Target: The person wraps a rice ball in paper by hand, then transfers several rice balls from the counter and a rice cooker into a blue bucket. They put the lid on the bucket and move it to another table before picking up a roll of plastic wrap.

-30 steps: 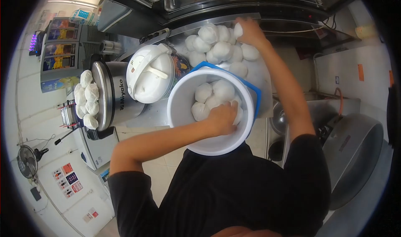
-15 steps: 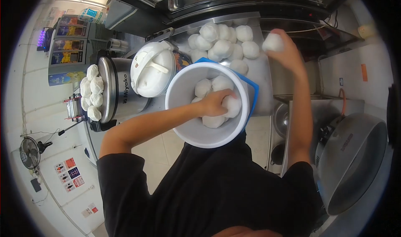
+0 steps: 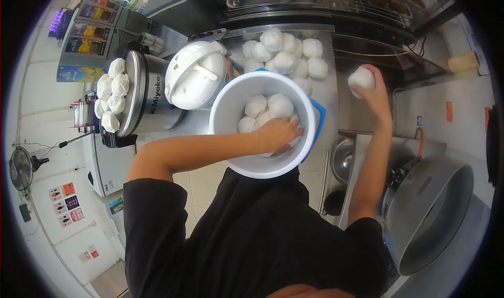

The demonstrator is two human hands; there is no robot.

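A white bucket (image 3: 216,106) holds several round white balls (image 3: 280,105). My left hand (image 3: 277,136) is inside it, its fingers curled over a ball near the right wall; the hand hides most of that ball. Out to the right, my right hand (image 3: 374,91) is raised, its fingers and thumb closed round another white ball (image 3: 361,82). A pile of similar balls (image 3: 284,62) lies on the metal table (image 3: 326,109) beyond the bucket. Something blue (image 3: 318,120) shows beside the bucket's right side.
Left of the bucket are a white-lidded container (image 3: 195,77) and a steel Miyako cooker (image 3: 157,96) with several wrapped white balls (image 3: 119,85) on its lid. A large grey pan (image 3: 436,214) stands at the right. A dark rack cabinet (image 3: 315,9) spans the back.
My right hand has moved right and slightly down in view with its ball. My left hand's fingers now spread further over the ball in the bucket, covering more of it. The whole view has shifted.
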